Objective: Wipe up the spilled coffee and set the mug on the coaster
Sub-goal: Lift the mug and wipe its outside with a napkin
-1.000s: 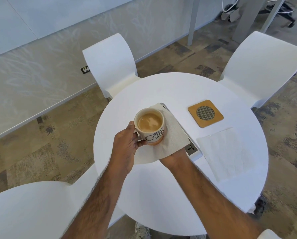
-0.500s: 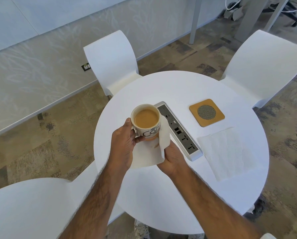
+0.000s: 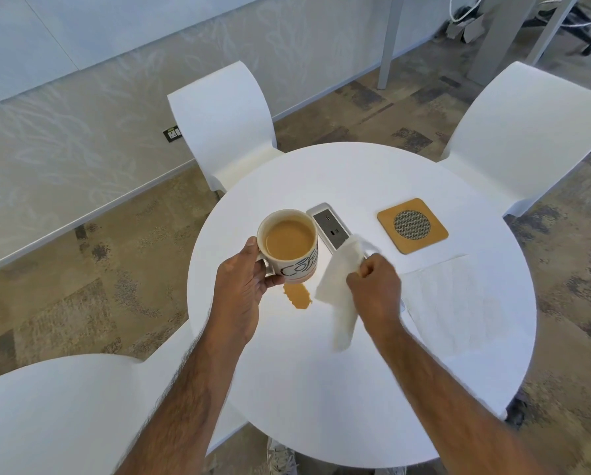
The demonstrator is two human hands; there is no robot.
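Left hand (image 3: 242, 286) holds the mug (image 3: 289, 246) by its handle side, fingers wrapped round it, mug lifted off the round white table (image 3: 338, 406) and approx upright, though the coffee surface sits close to the rim. Right hand (image 3: 374, 291) is closed in a fist on a bunched paper napkin (image 3: 340, 286), which hangs loose w/ one tail trailing down toward the tabletop. The spilled coffee (image 3: 298, 296) is a small tan puddle on the table, just below the mug and just left of the napkin; napkin edge looks very near it but I can't tell if it's touching yet. So the wipe isn't done. Coaster (image 3: 412, 229), wood w/ a mesh disc, lies well to the right, past the power strip (image 3: 331, 228) set in the table; a second flat napkin (image 3: 458, 296) lies just beside the right hand, nearer than the coaster. Risks, imo: mug is full, so any tilt or jerk of the left hand while the right wipes could slop more coffee, poss. onto the power strip sockets close by. A wet mug base could also drip a fresh ring. A sideways swipe toward the strip could push liquid into the outlets; wiping toward the person seems safer. One bunched napkin may smear rather than absorb.
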